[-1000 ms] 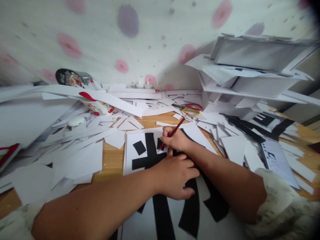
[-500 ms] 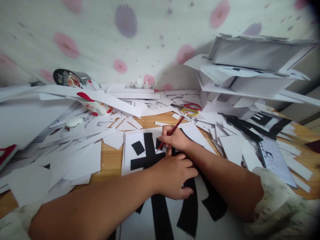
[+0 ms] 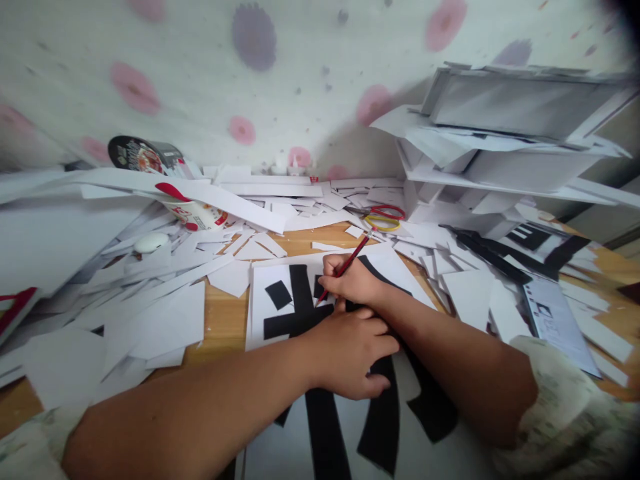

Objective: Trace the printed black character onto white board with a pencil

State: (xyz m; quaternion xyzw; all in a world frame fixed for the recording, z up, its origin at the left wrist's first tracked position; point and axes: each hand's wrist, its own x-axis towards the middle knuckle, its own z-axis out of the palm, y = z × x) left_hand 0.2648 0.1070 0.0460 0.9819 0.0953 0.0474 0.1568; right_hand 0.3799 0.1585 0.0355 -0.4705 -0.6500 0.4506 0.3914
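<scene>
My right hand (image 3: pixel 353 279) is closed round a dark red pencil (image 3: pixel 354 255), eraser end up. Its tip meets the edge of the black cut-out strokes (image 3: pixel 301 293), beside the crossing of a vertical and a horizontal bar. These black pieces lie on a white sheet (image 3: pixel 265 275) on the table. My left hand (image 3: pixel 353 353) rests open and flat across the black pieces, fingers spread to the right, just below the right hand. Both hands and the left forearm hide part of the black shape.
White paper scraps (image 3: pixel 165 313) cover much of the wooden table (image 3: pixel 223 313). Behind the sheet lie red-and-yellow scissors (image 3: pixel 384 217). A paper cup (image 3: pixel 193 215) and a white mouse-like object (image 3: pixel 151 243) are at left. White stacked shelves (image 3: pixel 500 167) and a phone-like printed panel (image 3: pixel 557 327) are at right.
The view has shifted slightly, so everything sits a little further right. The pencil stays in my right hand with its tip at almost the same spot; my left hand stays flat.
</scene>
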